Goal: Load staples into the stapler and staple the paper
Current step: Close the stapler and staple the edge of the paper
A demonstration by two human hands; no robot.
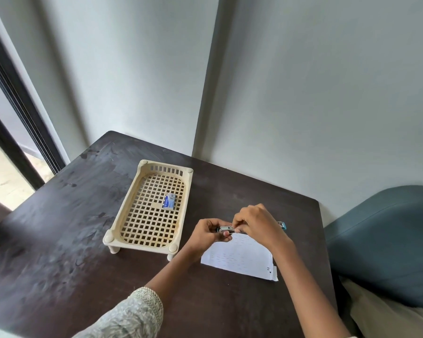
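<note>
A small blue stapler [226, 229] is held just above the dark table, over the far edge of the white paper [239, 258]. My left hand [209, 234] grips its left end, where the metal staple channel shows. My right hand [257, 222] covers the stapler's middle, fingertips pinched at the metal part; whether staples are between them is hidden. The stapler's blue tip [281, 224] sticks out to the right of that hand. A blue and white staple box [169, 201] lies inside the cream plastic basket [132, 203].
The dark wooden table [71, 228] stands in a corner against grey walls. The cream basket stands on short legs left of the hands. A blue-grey cushioned chair [388, 240] is at the right, and a dark door frame [15, 113] at the left.
</note>
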